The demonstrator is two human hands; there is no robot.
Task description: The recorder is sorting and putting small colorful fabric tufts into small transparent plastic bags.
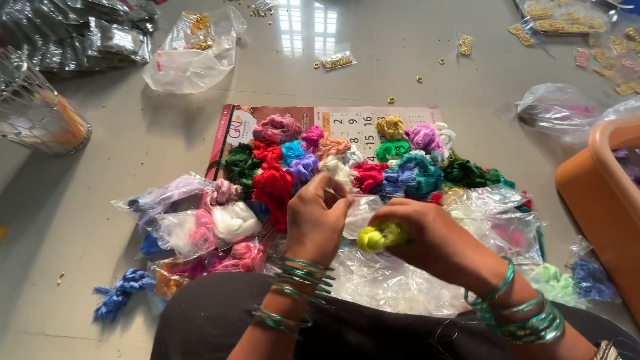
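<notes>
Gripping yellow-green thread bundle, right hand closed around it; left hand pinching clear plastic bag. Thread judged light, soft, compressible; bag slippery; hold bundle mid-body.

One view only, from a camera worn on the person's head. It looks steeply down and forward over the lap at the floor, close above the left hand and right hand, with the far floor stretching toward the frame's top.
</notes>
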